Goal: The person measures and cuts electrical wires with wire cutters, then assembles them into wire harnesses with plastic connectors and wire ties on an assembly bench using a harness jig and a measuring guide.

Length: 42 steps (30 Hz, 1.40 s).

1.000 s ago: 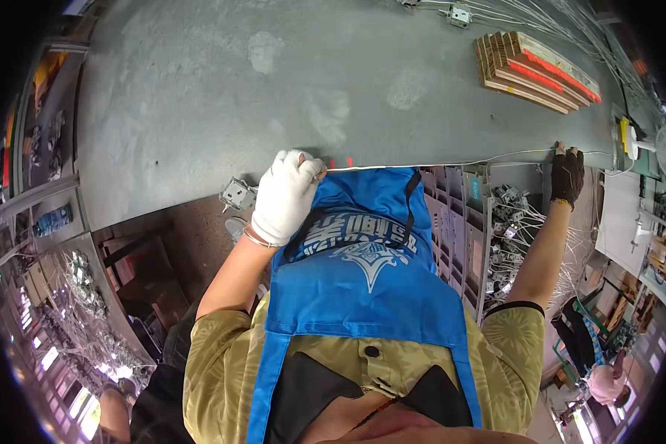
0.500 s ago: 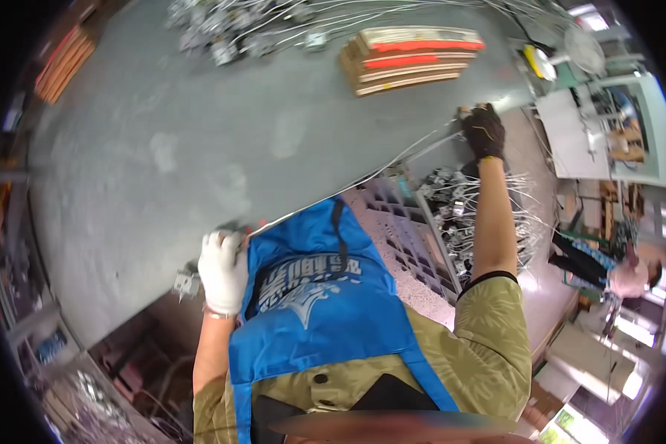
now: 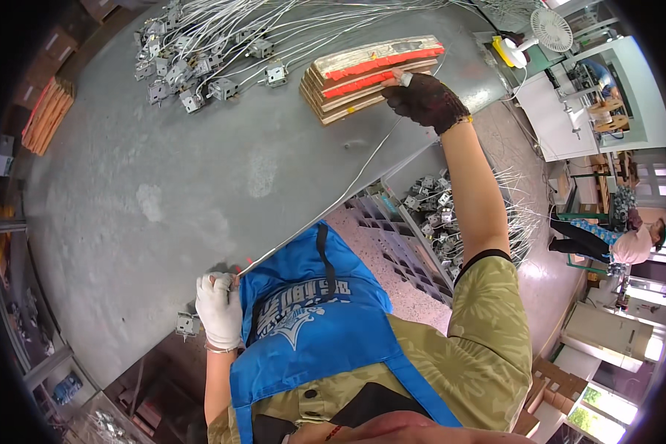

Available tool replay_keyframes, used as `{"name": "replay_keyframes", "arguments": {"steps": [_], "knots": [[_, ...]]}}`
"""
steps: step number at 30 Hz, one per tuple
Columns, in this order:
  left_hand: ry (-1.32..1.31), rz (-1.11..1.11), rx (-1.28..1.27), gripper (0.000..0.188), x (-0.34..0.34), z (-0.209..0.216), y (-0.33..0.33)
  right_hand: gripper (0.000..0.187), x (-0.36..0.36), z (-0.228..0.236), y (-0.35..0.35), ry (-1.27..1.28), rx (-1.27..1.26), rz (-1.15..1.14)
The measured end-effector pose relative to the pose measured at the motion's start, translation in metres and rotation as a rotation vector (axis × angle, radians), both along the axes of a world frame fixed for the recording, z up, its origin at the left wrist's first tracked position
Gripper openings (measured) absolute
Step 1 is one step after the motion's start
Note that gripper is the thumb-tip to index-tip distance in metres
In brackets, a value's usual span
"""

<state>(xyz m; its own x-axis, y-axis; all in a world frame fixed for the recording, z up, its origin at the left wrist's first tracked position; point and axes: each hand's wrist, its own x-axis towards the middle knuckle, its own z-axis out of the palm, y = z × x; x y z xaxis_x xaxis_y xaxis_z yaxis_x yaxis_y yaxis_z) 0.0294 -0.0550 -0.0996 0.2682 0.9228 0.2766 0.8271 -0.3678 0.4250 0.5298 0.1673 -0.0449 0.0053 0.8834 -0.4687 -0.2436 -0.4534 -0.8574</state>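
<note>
A thin white cable (image 3: 345, 194) runs along the near table edge from my left hand to my right. My left hand (image 3: 220, 311), in a white glove, is closed around its near end at the table edge. A small silver metal housing (image 3: 187, 324) sticks out beside that hand; whether it joins the cable is hidden by the glove. My right hand (image 3: 428, 102), in a dark fingertip-less glove, is closed on the cable farther along. Its fingertips are over the right end of a stack of wooden strips (image 3: 370, 70) with red faces.
A heap of metal housings (image 3: 192, 70) with white cables lies on the far side of the grey table (image 3: 200, 177). More cabled housings (image 3: 433, 207) fill a rack below the right edge. A small fan (image 3: 551, 29) stands at the far right; a person (image 3: 633, 240) is beyond.
My right hand has moved up and left from the table edge to the wooden stack, and the cable has lifted with it. My left hand stays almost in place.
</note>
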Motion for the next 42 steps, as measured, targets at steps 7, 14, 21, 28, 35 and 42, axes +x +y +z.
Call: {"name": "replay_keyframes", "arguments": {"steps": [7, 14, 21, 28, 35, 42], "knots": [[-0.001, 0.009, 0.014, 0.027, 0.000, -0.003, 0.000, 0.031, -0.013, 0.009, 0.003, -0.105, 0.008, -0.096], [-0.020, 0.007, 0.013, 0.023, 0.005, 0.006, 0.003, 0.021, -0.051, 0.036, -0.036, -0.653, 0.287, -0.190], [-0.028, 0.032, -0.056, 0.022, 0.002, 0.006, 0.002, 0.023, -0.160, -0.008, -0.170, -0.292, 0.129, 0.321], [-0.003, 0.024, 0.082, 0.022, 0.001, -0.003, 0.002, 0.023, -0.268, -0.046, -0.216, -0.007, 0.038, 0.373], [0.002, 0.002, 0.066, 0.020, -0.001, -0.004, 0.001, 0.029, -0.296, -0.044, -0.210, 0.094, -0.186, 0.245], [0.010, -0.040, 0.067, 0.024, -0.005, -0.004, 0.001, 0.028, -0.303, -0.039, -0.209, 0.107, -0.335, 0.153]]}}
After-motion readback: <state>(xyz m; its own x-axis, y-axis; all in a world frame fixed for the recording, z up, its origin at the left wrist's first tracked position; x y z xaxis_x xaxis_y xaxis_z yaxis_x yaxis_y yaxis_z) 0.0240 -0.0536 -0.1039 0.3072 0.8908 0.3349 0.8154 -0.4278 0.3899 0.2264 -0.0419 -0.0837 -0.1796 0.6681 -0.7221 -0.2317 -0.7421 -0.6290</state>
